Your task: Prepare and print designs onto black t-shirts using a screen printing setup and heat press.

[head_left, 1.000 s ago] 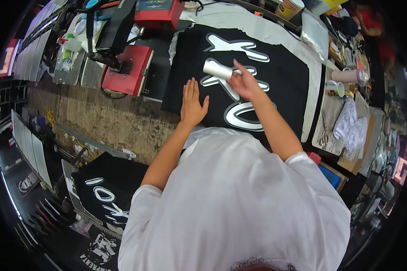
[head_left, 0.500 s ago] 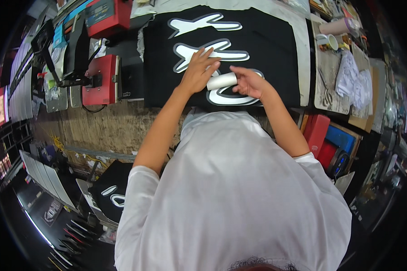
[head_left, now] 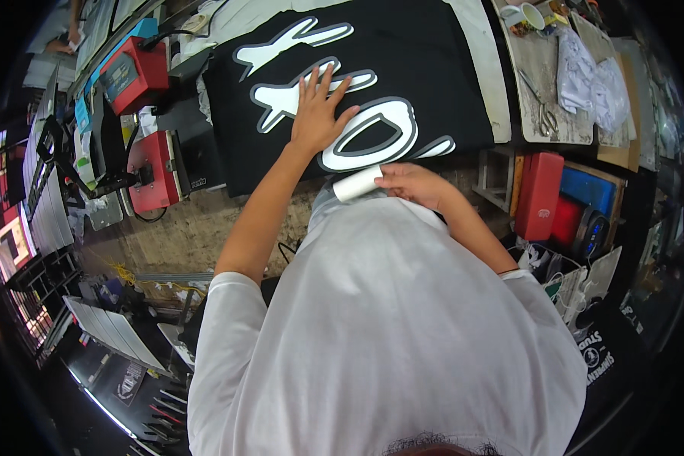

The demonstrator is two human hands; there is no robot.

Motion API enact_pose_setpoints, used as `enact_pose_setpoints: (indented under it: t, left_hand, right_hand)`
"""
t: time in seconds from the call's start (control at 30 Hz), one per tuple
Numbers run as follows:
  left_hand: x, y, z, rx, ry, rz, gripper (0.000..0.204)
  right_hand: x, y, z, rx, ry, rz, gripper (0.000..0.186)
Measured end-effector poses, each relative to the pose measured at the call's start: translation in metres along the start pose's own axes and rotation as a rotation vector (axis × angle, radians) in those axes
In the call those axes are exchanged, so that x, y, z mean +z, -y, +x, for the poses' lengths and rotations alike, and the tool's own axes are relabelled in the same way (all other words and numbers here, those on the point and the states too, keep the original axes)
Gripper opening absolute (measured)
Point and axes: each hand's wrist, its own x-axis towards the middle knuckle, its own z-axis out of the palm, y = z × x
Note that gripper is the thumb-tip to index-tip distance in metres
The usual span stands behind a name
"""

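Black fabric (head_left: 441, 83) lies spread out, bearing large white letter shapes with grey outlines. On the lower branching letter, my left hand (head_left: 318, 115) rests flat with its fingers spread. A round, ring-like letter (head_left: 399, 115) shows just to the right of that hand. My right hand (head_left: 416, 185) grips the right end of a white roll (head_left: 357, 185), fingers wrapped round it. The roll is tilted, close to my body at the fabric's near edge. What the roll is made of cannot be made out.
Red-and-black press machines (head_left: 153, 171) stand at left. Scissors (head_left: 541, 106), crumpled white cloth (head_left: 577, 72) and a white cup (head_left: 523, 15) sit on a board at right. A red box (head_left: 539, 196) is below it. Another person's hand (head_left: 74, 36) shows at far upper left.
My right hand has drawn the roll off the letters toward my body. My left hand has left the roll's side and lies flatter, fingers spread. The view has shifted, baring more of the ring-like letter.
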Motion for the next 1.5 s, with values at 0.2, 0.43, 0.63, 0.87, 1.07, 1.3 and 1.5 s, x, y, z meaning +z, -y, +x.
enact_pose_setpoints:
  t: [0.2, 0.43, 0.63, 0.87, 1.07, 1.3, 1.5]
  left_hand:
    - [0.027, -0.031, 0.028, 0.019, 0.091, 0.083, 0.07]
    - [0.03, -0.029, 0.026, 0.023, 0.06, 0.086, 0.071]
    - [0.03, -0.03, 0.027, 0.034, 0.058, 0.076, 0.071]
    - [0.024, -0.034, 0.034, 0.019, 0.098, 0.142, 0.069]
    - [0.037, -0.057, 0.06, 0.047, 0.127, 0.023, 0.07]
    - [0.042, -0.061, 0.057, -0.016, 0.184, 0.115, 0.074]
    - [0.044, -0.059, 0.059, -0.034, 0.208, 0.141, 0.075]
  right_hand:
    - [-0.027, 0.031, -0.01, 0.038, -0.237, -0.17, 0.051]
    - [-0.038, -0.023, -0.006, -0.009, -0.187, -0.184, 0.043]
    - [-0.061, -0.062, 0.003, -0.069, -0.3, -0.046, 0.047]
    - [-0.07, -0.017, -0.059, -0.133, -0.162, -0.263, 0.043]
    - [-0.073, 0.074, -0.033, -0.132, -0.253, -0.377, 0.045]
    - [-0.097, 0.062, -0.03, 0.047, -0.366, -0.53, 0.054]
    - [-0.108, 0.037, -0.056, 0.029, -0.407, -0.413, 0.044]
